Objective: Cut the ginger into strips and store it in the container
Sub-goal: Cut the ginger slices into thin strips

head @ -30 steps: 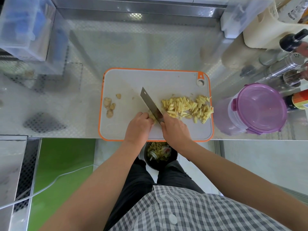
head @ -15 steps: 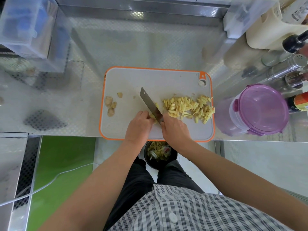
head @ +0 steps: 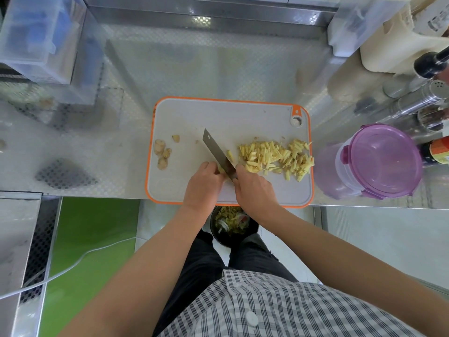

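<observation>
Tabletop (head: 218,69): patterned steel, carrying an orange-rimmed cutting board (head: 218,117) at frame centre.
Right hand (head: 254,188): fingers wrapped round the knife (head: 217,153) handle, blade slanting toward the upper left.
Left hand (head: 202,187): fingers curled over a ginger piece (head: 221,170), beside the blade.
Ginger strips (head: 274,159): heaped on the board's right side.
Container (head: 379,161): purple lid on, right of the board.

Orange-edged grey cutting board (head: 243,113), pale yellow ginger strips (head: 274,158), purple-lidded container (head: 379,161)

L hand (head: 202,184), fingers curled over ginger piece (head: 221,170); R hand (head: 255,188) fisted round knife (head: 218,154) handle; both forearms (head: 145,263) angled inward.
</observation>
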